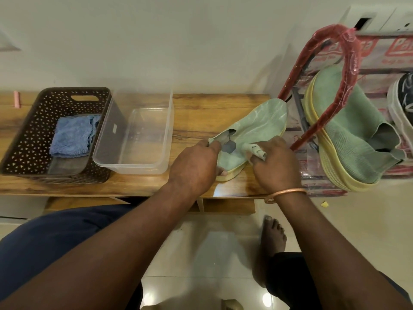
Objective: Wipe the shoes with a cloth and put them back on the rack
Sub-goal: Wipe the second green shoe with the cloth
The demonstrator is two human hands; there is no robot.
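Note:
A pale green knit shoe (257, 128) with a yellow sole lies on the wooden bench (201, 121), toe pointing away to the right. My left hand (194, 166) grips its heel and collar. My right hand (276, 163) pinches a small pale cloth (254, 151) against the shoe's upper near the opening. The matching green shoe (348, 135) rests tilted on the rack (312, 86) at the right, behind a red plastic-wrapped bar.
A brown perforated basket (29, 135) holding a blue cloth (72, 137) stands at the bench's left, with a clear plastic tub (161, 130) beside it. A dark shoe (402, 101) sits on the rack at the far right. My bare foot (272, 236) is on the tiled floor.

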